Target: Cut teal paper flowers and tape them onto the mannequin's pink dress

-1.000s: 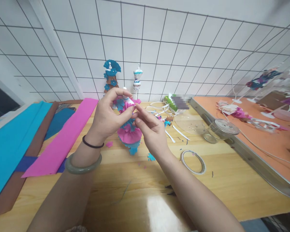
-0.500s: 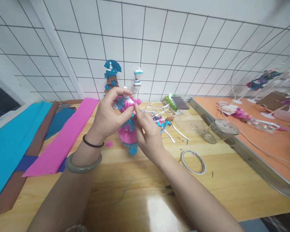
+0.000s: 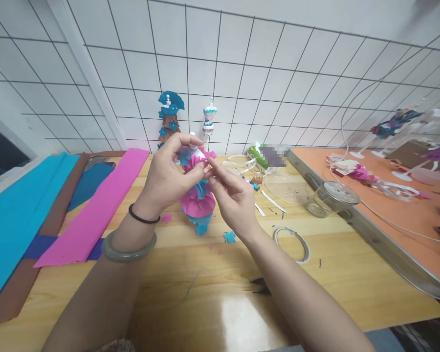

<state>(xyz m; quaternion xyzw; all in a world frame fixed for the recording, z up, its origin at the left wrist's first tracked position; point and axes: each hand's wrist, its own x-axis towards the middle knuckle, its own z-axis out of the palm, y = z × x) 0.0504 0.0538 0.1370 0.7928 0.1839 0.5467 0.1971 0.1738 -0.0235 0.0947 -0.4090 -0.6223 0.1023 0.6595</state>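
A small dress-form figure (image 3: 198, 204) in ruffled pink and blue crepe paper stands in front of me. My left hand (image 3: 168, 171) curls round its upper part, fingers behind the white top and thumb in front. My right hand (image 3: 238, 200) has its thumb and fingertips pinched together at the pink crepe-paper frill (image 3: 209, 155) on the bodice, close to the left thumb. The exact grip there is partly hidden. On the table below my right hand lies a blue paper flower (image 3: 229, 237); a pink paper flower (image 3: 166, 218) lies beside my left wrist.
Sheets of pink (image 3: 95, 210) and blue crepe paper (image 3: 25, 215) cover the left side. Two other dress forms (image 3: 209, 117) stand by the tiled wall. Right of me are a tape roll (image 3: 292, 244), a clear jar (image 3: 337, 196), paper strips (image 3: 273, 200) and an orange table (image 3: 392, 215).
My right hand has shifted slightly right and turned, its fingers still at the pink frill. More of the pink skirt and the blue paper flower now show. My left hand stays round the dress form.
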